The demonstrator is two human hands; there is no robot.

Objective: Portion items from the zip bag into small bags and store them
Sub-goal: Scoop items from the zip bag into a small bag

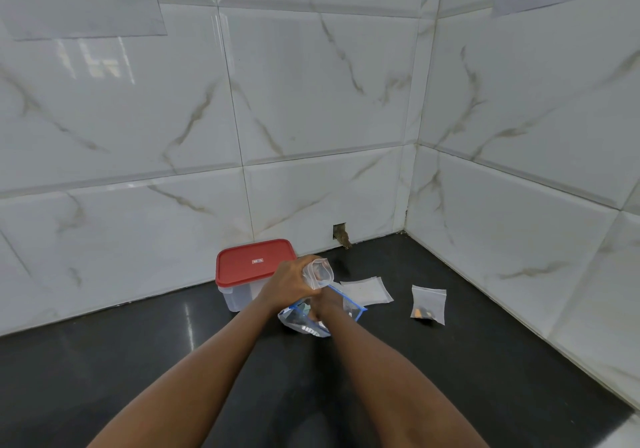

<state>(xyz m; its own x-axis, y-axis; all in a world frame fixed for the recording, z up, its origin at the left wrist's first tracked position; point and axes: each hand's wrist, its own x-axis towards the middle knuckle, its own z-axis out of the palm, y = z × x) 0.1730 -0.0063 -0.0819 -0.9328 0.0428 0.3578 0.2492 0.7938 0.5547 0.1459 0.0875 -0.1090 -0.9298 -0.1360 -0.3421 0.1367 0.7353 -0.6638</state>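
My left hand grips a small clear bag with its mouth held open, raised above the counter. Below it lies the large zip bag with a blue zip edge and dark items inside. My right hand reaches into the zip bag's mouth; its fingers are hidden inside, so I cannot see what they hold. A filled small bag with a few dark and orange pieces lies flat to the right. A flat empty small bag lies between them.
A clear plastic box with a red lid stands shut at the back, left of my hands, against the marble-tile wall. The black counter runs into a tiled corner on the right. A small hole breaks the wall tile.
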